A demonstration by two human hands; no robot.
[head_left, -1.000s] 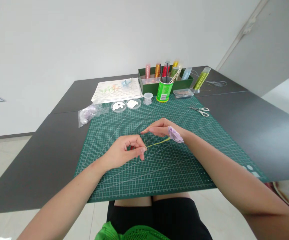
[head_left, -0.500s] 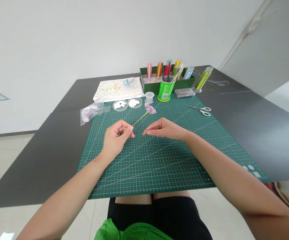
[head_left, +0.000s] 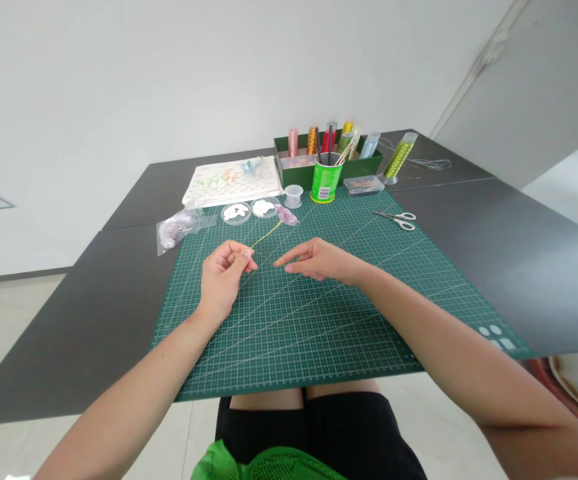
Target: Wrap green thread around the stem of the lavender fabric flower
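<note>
My left hand [head_left: 223, 273] pinches the thin green stem of a purple artificial flower [head_left: 287, 215] between thumb and fingers. Its bloom tilts up and to the right, above the cutting mat. To the right, my right hand [head_left: 313, 260] hovers over the mat with its index finger stretched toward the stem and the thumb a little apart below. Nothing shows between its fingers, and it does not touch the flower. Under both hands lies the green gridded cutting mat [head_left: 289, 333].
Beyond the hands stand two dishes of white pieces [head_left: 236, 213], a clear spool [head_left: 293, 195] and a green can [head_left: 326, 179] of tools. Behind is a green box [head_left: 296, 177] of thread spools. Scissors [head_left: 397, 219] lie right, a plastic bag [head_left: 175, 230] left.
The view has shifted slightly. The index finger and thumb of my right hand have spread a little. My left hand still holds the flower's stem.
</note>
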